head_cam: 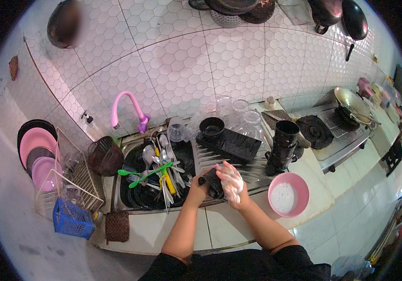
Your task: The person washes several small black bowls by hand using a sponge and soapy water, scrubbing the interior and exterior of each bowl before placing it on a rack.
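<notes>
My left hand (198,189) grips a black cup (215,186) above the near edge of the ridged steel drainboard (201,158). My right hand (233,184), covered in white foam, lies against the cup's right side; whether it holds a sponge is hidden. Right of it stands a pink bowl (305,193) of white suds. Stacked black cups (281,151) stand behind the bowl. Black rectangular plates (232,144) with a small black bowl (212,126) on top lie beyond my hands. The sink (118,196) at the left holds black dishes and a heap of cutlery (162,165).
Upturned glasses (252,121) stand along the wall. A pink faucet (127,95) arches over the sink. Left are woven baskets (106,156), a wire dish rack (85,182) and a blue plastic basket (72,219). A gas stove (341,144) bearing a wok (350,102) is at the right.
</notes>
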